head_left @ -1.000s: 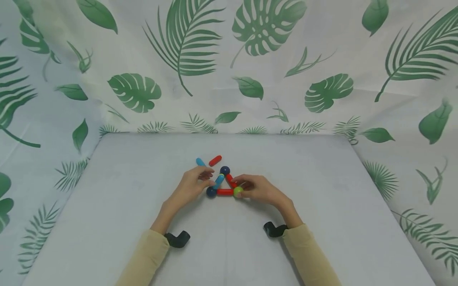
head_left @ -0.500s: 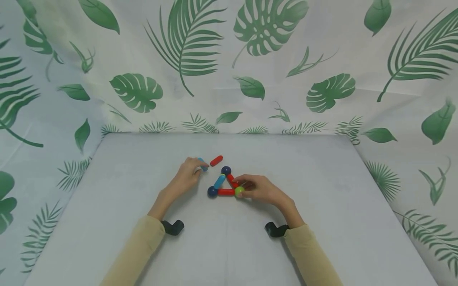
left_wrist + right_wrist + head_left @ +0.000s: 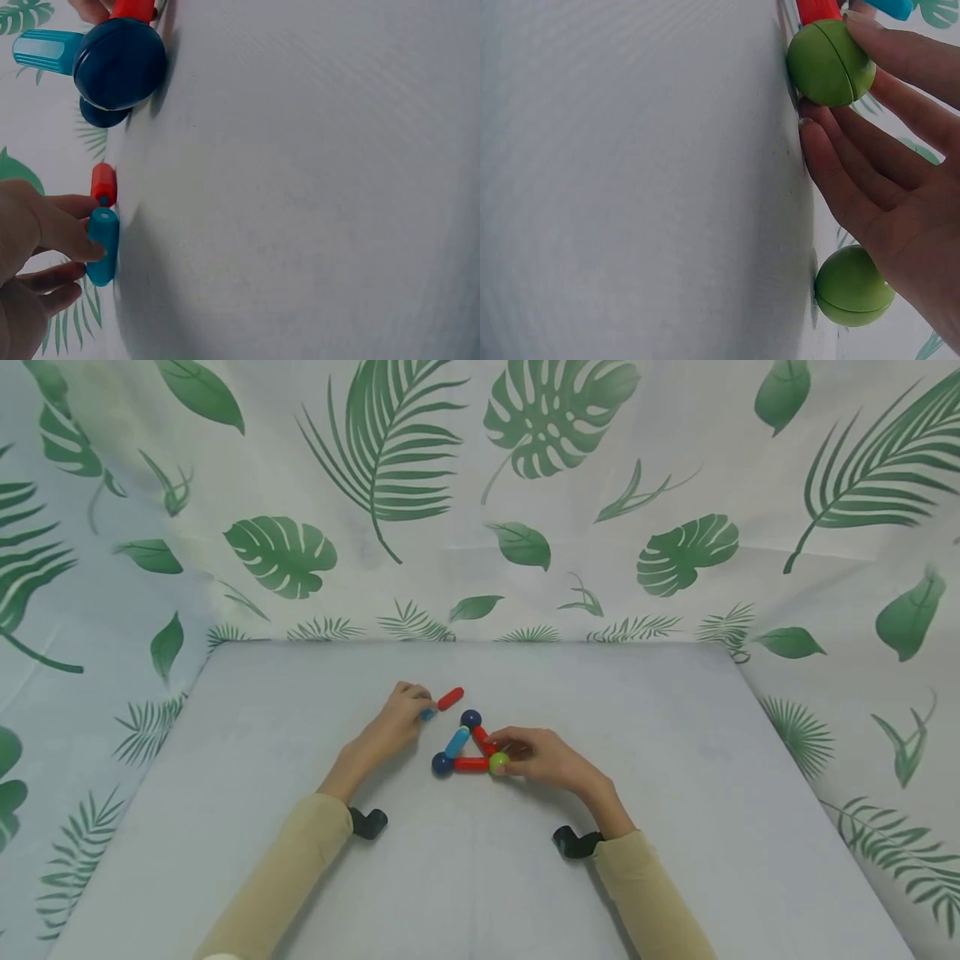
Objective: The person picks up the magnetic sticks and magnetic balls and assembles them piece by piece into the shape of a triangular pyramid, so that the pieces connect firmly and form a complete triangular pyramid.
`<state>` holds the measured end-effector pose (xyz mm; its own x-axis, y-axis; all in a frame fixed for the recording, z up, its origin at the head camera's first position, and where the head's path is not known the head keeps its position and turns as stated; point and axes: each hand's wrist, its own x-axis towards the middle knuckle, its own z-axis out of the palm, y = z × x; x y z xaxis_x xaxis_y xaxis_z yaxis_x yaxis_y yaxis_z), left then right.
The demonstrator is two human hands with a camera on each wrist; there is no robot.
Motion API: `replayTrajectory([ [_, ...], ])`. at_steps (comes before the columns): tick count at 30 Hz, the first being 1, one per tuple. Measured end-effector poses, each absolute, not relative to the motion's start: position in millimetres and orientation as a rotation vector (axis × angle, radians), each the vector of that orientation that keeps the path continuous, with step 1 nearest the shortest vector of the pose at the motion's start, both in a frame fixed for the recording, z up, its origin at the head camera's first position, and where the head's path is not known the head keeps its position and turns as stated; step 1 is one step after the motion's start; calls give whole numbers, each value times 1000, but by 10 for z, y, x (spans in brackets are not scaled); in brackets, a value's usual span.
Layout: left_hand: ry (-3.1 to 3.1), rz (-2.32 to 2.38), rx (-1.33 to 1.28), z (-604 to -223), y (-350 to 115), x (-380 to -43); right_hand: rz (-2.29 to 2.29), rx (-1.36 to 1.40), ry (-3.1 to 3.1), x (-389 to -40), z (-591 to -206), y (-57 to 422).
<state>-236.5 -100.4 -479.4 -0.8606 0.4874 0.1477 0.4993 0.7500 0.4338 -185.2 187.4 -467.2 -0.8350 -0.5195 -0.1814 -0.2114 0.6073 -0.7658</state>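
My left hand pinches a loose light-blue magnetic rod between thumb and fingers, low over the table. Just beyond its fingertips lies a loose red magnetic rod. At the middle of the table, two dark-blue balls and a green ball form the corners of a flat triangle. Its sides are a light-blue rod and two red rods. The right hand holds the green corner ball, thumb on one side and fingers on the other.
A second green ball sits on the table below the right palm, hidden in the head view. Each wrist carries a black camera mount. Leaf-printed cloth rises behind the white table and along both sides.
My left hand has left the triangle's blue side and moved away to the back left, where its fingers have taken hold of the loose blue magnetic rod. The right hand stays put.
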Motion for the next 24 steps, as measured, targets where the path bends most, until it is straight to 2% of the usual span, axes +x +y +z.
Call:
replayTrajectory([
  [17, -2929, -512, -889, -4796, -908, -2407, -1092, -576, 2460, -1839, -4692, 1901],
  [24, -2936, -681, -901, -4722, -893, -2374, -1102, -583, 2454, -1852, -4694, 1898],
])
